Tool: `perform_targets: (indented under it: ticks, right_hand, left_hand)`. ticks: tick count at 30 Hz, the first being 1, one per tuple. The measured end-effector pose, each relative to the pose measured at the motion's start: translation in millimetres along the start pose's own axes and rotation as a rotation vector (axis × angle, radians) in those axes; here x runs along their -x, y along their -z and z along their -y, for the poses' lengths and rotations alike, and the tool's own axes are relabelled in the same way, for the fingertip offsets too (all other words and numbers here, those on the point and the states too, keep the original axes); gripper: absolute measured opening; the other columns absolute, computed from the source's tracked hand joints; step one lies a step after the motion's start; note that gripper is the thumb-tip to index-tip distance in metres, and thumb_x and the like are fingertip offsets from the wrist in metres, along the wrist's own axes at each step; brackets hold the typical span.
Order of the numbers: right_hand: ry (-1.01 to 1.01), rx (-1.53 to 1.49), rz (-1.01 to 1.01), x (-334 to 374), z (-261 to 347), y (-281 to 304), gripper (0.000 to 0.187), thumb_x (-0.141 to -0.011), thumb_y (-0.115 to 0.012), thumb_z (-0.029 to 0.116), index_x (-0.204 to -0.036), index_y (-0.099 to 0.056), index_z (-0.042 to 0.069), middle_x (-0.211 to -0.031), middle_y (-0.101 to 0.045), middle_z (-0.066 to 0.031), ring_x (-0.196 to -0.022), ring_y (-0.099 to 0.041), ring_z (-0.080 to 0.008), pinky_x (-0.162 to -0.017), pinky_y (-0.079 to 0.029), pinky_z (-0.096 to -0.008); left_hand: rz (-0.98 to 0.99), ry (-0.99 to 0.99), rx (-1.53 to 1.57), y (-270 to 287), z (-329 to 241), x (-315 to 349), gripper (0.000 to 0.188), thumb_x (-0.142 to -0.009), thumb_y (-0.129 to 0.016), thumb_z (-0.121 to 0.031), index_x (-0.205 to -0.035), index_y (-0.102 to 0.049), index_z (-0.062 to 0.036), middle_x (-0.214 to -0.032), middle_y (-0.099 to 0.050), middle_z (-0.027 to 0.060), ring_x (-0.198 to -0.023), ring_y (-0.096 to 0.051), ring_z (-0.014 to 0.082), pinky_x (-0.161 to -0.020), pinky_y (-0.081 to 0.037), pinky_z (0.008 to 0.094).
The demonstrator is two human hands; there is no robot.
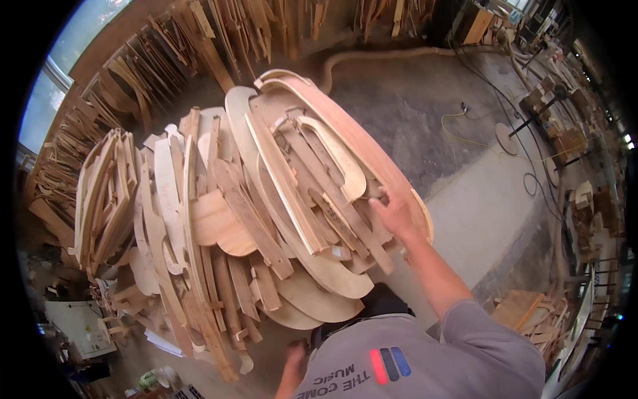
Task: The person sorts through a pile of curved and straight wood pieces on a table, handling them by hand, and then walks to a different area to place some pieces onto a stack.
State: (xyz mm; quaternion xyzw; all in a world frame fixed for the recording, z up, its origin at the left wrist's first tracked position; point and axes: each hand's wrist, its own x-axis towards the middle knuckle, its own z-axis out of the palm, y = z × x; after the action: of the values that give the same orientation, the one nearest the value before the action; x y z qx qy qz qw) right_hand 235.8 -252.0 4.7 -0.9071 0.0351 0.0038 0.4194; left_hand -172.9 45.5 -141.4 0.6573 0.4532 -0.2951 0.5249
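Observation:
A large pile of cut wooden parts lies in front of me. My right hand [395, 214] reaches over its right side, fingers partly bent and apart, with nothing visible in them. It is beside the lower end of a pale curved wooden piece [345, 163]. A long, pinkish curved board [352, 130] runs along the pile's right edge, passing by this hand. Low beside my body, my left hand [297, 352] is in shadow near the pile's near edge, its fingers too dark to make out. Straight wooden strips [282, 179] and a wide curved panel [345, 282] lie between.
Many upright wooden pieces [143, 76] lean along the back wall. A hose [399, 53] crosses the floor behind the pile. To the right are cables [531, 179], a round disc on a rod [506, 138] and scrap wood [525, 309]. A white cabinet [76, 326] stands lower left.

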Motion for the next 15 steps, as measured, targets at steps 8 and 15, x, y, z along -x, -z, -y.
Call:
perform_targets:
  ticks: [8, 15]
  right_hand:
    - [0.141, 0.412, 0.013, -18, -84, 59, 0.059, -0.082, -0.072, 0.035, -0.126, -0.056, -0.001, -0.114, -0.062, -0.0216, -0.111, -0.057, -0.0368, -0.099, -0.043, -0.0427]
    - [0.322, -0.076, 0.172, 2, -136, 114, 0.049, -0.084, -0.071, 0.028, -0.119, -0.060, -0.004, -0.116, -0.062, -0.0233, -0.111, -0.058, -0.0368, -0.097, -0.046, -0.0414]
  left_hand:
    - [-0.168, 0.146, 0.459, -60, 45, 6, 0.021, -0.090, -0.062, -0.019, -0.083, -0.065, -0.0001, -0.072, -0.063, 0.0069, -0.062, -0.059, 0.0159, -0.053, -0.047, 0.0307]
    - [-0.281, -0.101, 0.481, -159, 7, 78, 0.019, -0.090, -0.063, -0.018, -0.085, -0.066, 0.0002, -0.068, -0.058, -0.0005, -0.057, -0.051, 0.0076, -0.049, -0.040, 0.0227]
